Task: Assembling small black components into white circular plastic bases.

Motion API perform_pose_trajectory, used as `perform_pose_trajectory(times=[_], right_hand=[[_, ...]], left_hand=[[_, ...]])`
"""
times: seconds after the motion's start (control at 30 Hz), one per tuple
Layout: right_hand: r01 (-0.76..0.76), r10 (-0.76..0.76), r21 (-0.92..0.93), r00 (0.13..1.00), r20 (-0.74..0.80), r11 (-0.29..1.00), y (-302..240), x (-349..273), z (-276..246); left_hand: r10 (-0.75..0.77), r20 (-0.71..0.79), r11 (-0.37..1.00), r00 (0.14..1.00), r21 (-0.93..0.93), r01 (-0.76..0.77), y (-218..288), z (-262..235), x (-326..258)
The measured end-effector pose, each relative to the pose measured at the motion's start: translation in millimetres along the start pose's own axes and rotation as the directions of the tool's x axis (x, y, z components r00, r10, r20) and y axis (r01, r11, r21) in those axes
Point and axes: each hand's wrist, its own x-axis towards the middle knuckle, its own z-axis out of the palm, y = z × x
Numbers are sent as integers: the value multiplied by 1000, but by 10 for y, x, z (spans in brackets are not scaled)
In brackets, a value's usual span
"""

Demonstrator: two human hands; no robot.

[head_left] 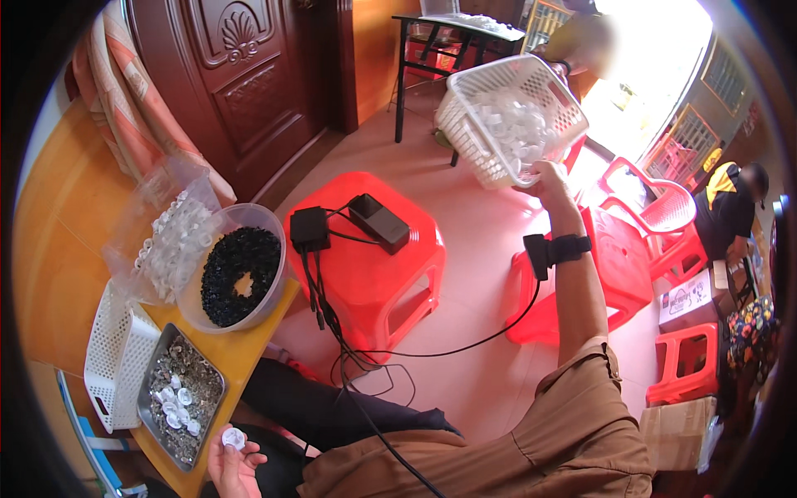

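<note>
My left hand (237, 469), low in the picture, pinches a small round white plastic piece (233, 437) beside the corner of a metal tray (217, 398). That tray holds grey-brown gritty bits, with several similar white pieces (176, 407) lying on them. My right arm is stretched far out to the right, and my right hand (550, 184) grips the near edge of a white plastic basket (477, 137). The basket is tilted and held above the floor. Inside it lies a heap of clear and whitish plastic pieces (515, 124).
Left, a yellow table (241, 353) bears a tub (282, 286) of black pieces, a bag (170, 249) of white rings and an empty white basket (116, 365). A red stool (365, 195) carries black devices and cables. Two people (581, 41) (726, 199) are beyond; red chairs (647, 199) stand right.
</note>
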Motion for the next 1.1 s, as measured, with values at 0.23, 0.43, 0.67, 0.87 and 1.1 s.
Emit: perform_pose_trajectory(times=[0.23,0.43,0.67,0.87,1.1], right_hand=[[16,9,-215,993,115,976,-584,-903,532],[369,-118,-457,865,488,809,-873,-1084,1231],[556,-196,-125,481,854,822,-755,-1457,2517],[409,-270,127,315,910,904,-864,-2752,3527],[425,-60,-73,291,955,902,-637,-2751,4787]], left_hand=[[13,31,999,999,-46,-12,-34,-140,-143],[41,-12,978,999,-205,-43,-118,-337,-310],[71,-105,961,992,-258,-96,-188,-630,-524],[40,-156,962,987,-263,-80,-224,-812,-608],[-27,-136,931,990,-364,-24,-351,-1043,-515]])
